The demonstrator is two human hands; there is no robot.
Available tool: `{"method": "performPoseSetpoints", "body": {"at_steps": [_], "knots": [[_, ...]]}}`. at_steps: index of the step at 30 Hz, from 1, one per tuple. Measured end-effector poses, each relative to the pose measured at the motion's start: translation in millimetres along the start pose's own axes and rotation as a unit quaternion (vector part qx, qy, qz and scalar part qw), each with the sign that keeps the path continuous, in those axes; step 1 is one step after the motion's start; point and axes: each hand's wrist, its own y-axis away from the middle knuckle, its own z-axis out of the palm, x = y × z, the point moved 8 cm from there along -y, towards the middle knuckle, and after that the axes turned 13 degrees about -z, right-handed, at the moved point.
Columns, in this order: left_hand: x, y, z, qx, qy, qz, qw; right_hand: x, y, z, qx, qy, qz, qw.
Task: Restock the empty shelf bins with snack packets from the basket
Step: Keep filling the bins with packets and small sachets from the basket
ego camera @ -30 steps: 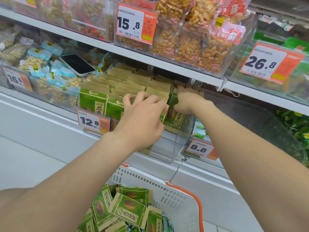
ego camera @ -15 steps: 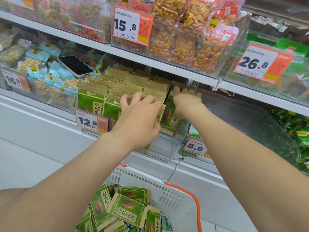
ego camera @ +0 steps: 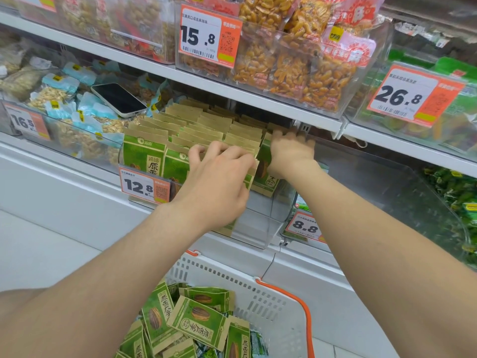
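Observation:
A clear shelf bin (ego camera: 258, 228) with a 12.8 price tag (ego camera: 144, 186) holds rows of upright green and brown snack packets (ego camera: 196, 125). My left hand (ego camera: 219, 179) is at the front middle of the bin, fingers curled over the tops of the front packets. My right hand (ego camera: 291, 151) is at the bin's right side, fingers hooked over the tops of the right row, and it holds a packet (ego camera: 263, 164) tilted against that row. Below, a white basket (ego camera: 258, 293) with an orange handle carries several loose green packets (ego camera: 198, 321).
A phone (ego camera: 118, 99) lies on pale blue nut packs in the bin to the left. To the right stands a clear bin (ego camera: 374, 182) with an 8.8 tag (ego camera: 304, 226). The shelf above carries bins of orange nut packs (ego camera: 296, 68), close over my right hand.
Both hands stay in the bin on the same packets. The right hand has shifted slightly deeper along the right row.

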Motion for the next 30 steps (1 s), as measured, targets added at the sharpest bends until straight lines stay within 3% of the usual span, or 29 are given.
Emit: {"method": "performPoseSetpoints", "body": {"at_steps": [7, 12, 15, 18, 21, 24, 26, 28, 30], "knots": [[1.3, 1.7, 0.9, 0.0, 0.002, 0.0, 1.0, 1.7, 14.9, -12.0, 0.067, -0.006, 0.016, 0.998], [4.0, 9.1, -5.5, 0.057, 0.011, 0.014, 0.998, 2.1, 46.5, -22.7, 0.146, -0.025, 0.034, 0.988], [12.1, 20.2, -17.5, 0.121, 0.008, 0.025, 0.992, -6.9, 75.5, -32.3, 0.229, -0.036, -0.014, 0.973], [21.9, 33.4, -21.3, 0.137, 0.026, 0.046, 0.989, -19.0, 115.7, -39.7, 0.345, -0.08, -0.097, 0.93], [14.7, 41.9, 3.7, 0.004, 0.025, 0.001, 1.0, -32.5, 160.4, -33.7, 0.414, -0.159, -0.202, 0.873], [2.3, 61.8, 50.1, -0.186, -0.094, -0.003, 0.978, -46.9, 195.4, -4.7, 0.396, -0.168, -0.278, 0.859], [-3.3, 88.5, 84.5, -0.322, -0.167, 0.032, 0.931, -65.7, 202.7, 34.2, 0.291, -0.131, -0.329, 0.889], [-11.0, 125.0, 114.2, -0.447, -0.219, 0.056, 0.866, -87.8, 205.9, 87.3, 0.12, -0.082, -0.376, 0.915], [-21.8, 163.3, 136.4, -0.53, -0.263, 0.069, 0.803, -106.7, 215.0, 135.1, -0.004, -0.062, -0.408, 0.911]]}}
